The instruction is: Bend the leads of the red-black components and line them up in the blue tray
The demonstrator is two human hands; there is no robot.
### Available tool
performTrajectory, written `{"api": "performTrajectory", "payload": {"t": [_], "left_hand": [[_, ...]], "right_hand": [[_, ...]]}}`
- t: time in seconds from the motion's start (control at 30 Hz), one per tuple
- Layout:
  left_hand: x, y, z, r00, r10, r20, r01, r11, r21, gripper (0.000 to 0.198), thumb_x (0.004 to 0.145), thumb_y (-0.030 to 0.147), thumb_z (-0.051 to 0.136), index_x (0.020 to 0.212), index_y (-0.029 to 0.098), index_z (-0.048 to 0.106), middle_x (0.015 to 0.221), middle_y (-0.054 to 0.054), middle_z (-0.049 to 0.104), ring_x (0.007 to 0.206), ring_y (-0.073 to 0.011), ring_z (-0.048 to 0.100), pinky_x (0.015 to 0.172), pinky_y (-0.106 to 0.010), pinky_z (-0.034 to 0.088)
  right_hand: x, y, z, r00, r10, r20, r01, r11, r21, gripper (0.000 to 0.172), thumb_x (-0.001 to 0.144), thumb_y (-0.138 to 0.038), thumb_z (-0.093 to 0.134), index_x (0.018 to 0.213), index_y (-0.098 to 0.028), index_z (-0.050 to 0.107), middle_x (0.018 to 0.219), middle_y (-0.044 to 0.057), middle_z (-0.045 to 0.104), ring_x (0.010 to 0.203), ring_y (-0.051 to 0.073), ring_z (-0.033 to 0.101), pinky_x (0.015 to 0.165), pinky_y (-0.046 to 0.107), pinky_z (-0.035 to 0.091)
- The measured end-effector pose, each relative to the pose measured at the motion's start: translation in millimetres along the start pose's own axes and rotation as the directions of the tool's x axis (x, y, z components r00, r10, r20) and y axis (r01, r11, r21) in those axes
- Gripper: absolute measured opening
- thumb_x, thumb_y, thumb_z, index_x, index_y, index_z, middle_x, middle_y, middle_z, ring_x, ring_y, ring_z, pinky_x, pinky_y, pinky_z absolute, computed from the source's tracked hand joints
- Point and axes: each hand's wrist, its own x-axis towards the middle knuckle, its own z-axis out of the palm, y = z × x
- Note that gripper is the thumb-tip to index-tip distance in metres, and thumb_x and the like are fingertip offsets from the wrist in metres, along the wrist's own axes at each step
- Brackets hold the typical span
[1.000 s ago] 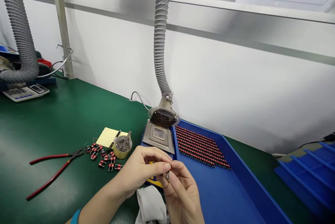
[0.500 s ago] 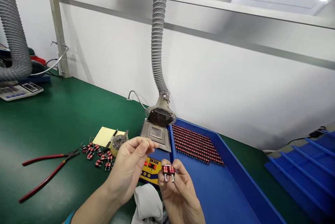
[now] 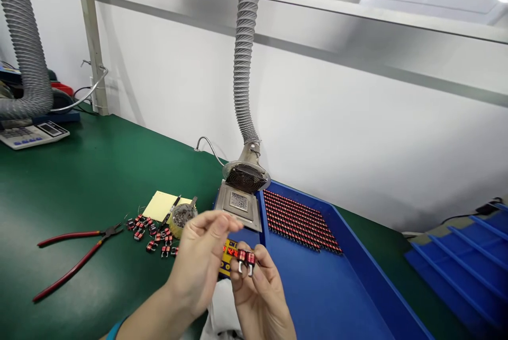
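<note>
Since half a second earlier, both hands had slid a little to the left and the small red coil part (image 3: 245, 259) had dropped slightly, ending in front of the yellow panel of the solder pot (image 3: 239, 206). My right hand (image 3: 260, 297) kept that part pinched at the tips of its fingers (image 3: 257, 272), held up off the green desk (image 3: 79, 191). My left hand (image 3: 200, 266) was just beside it, its fingers (image 3: 222, 222) loosely curled with a gap between them, clamped on nothing. To the left on the desk lay a scatter of similar red parts (image 3: 153, 231), a small tin (image 3: 181, 219), a yellow pad (image 3: 162, 206) and red-handled pliers (image 3: 73, 258). Rows of red parts (image 3: 299, 221) sat in the blue tray (image 3: 337, 297) to the right of the pot, under the grey extraction hose (image 3: 244, 64).
</note>
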Motion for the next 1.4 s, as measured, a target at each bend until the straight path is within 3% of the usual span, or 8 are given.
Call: {"api": "performTrajectory", "payload": {"t": [0.07,0.23,0.4,0.57,0.7,0.9,1.1,1.4], "left_hand": [[3,3,-2.8,0.998,0.054,0.044,-0.057,0.996,0.072,0.025,0.061,0.04,0.088,0.076,0.024,0.075,0.077,0.002,0.073,0.089,-0.014,0.067,0.09,-0.023,0.05],[-2,-7,-7.0,0.916,-0.201,0.347,-0.022,0.838,0.545,0.048,0.08,0.033,0.074,0.126,0.03,0.059,0.124,-0.005,0.064,0.121,-0.024,0.053,0.106,-0.04,0.037],[-10,-6,-4.9,0.856,-0.306,0.417,0.048,0.849,0.526,0.054,0.081,0.028,0.071,0.131,0.027,0.05,0.11,-0.005,0.069,0.109,-0.0213,0.06,0.097,-0.036,0.042],[-10,3,-6.1,0.751,-0.496,0.436,0.193,0.796,0.574,0.068,0.072,0.014,0.073,0.133,0.028,0.046,0.096,-0.001,0.07,0.09,-0.0172,0.065,0.086,-0.031,0.046],[-10,4,-5.7,0.761,-0.509,0.403,0.159,0.748,0.644,0.069,0.071,0.012,0.073,0.134,0.027,0.046,0.092,0.0,0.07,0.092,-0.0178,0.064,0.085,-0.03,0.045],[-10,9,-3.5,0.787,-0.461,0.41,0.082,0.737,0.671,0.067,0.072,0.013,0.074,0.132,0.03,0.048,0.088,0.003,0.071,0.09,-0.016,0.065,0.086,-0.028,0.046],[-10,13,-6.4,0.826,-0.422,0.374,0.057,0.722,0.689,0.063,0.073,0.017,0.073,0.13,0.032,0.05,0.093,0.002,0.071,0.093,-0.0177,0.063,0.086,-0.03,0.047],[-12,12,-3.3,0.809,-0.408,0.423,-0.026,0.694,0.72,0.053,0.073,0.018,0.072,0.123,0.029,0.057,0.089,0.002,0.069,0.088,-0.018,0.062,0.084,-0.029,0.046]], "right_hand": [[0,-2,-3,1.0,0.012,-0.027,-0.011,1.0,0.022,0.019,0.067,-0.021,0.085,0.08,-0.027,0.072,0.097,-0.003,0.074,0.075,0.009,0.07,0.073,0.017,0.056],[2,-4,-7,0.996,-0.061,-0.066,0.06,0.998,-0.021,0.024,0.069,-0.029,0.083,0.091,-0.03,0.072,0.095,-0.001,0.072,0.085,0.014,0.069,0.083,0.026,0.055],[-4,-26,-5,0.966,-0.248,-0.068,0.223,0.94,-0.26,0.019,0.069,-0.034,0.08,0.08,-0.023,0.07,0.081,-0.001,0.063,0.075,0.014,0.063,0.072,0.024,0.053],[-11,-42,-10,0.989,-0.148,0.011,0.135,0.861,-0.49,0.029,0.066,-0.045,0.08,0.083,-0.022,0.077,0.065,0.001,0.061,0.054,0.012,0.051,0.052,0.024,0.043],[-6,-43,-16,0.979,-0.173,0.111,0.205,0.791,-0.576,0.028,0.074,-0.041,0.076,0.058,-0.019,0.07,0.056,0.0,0.054,0.056,0.012,0.047,0.055,0.023,0.04],[-5,-53,-22,0.959,-0.283,0.002,0.258,0.872,-0.416,0.024,0.083,-0.036,0.069,0.065,-0.021,0.066,0.057,-0.005,0.044,0.05,0.008,0.039,0.049,0.02,0.037],[-8,-49,-20,0.956,-0.224,0.188,0.291,0.678,-0.675,0.019,0.08,-0.041,0.071,0.081,-0.023,0.077,0.068,0.001,0.059,0.063,0.012,0.055,0.059,0.022,0.045],[-8,-37,-10,0.975,-0.204,0.085,0.217,0.81,-0.546,0.021,0.079,-0.036,0.073,0.066,-0.021,0.071,0.061,-0.002,0.055,0.057,0.009,0.049,0.056,0.02,0.043]]}}
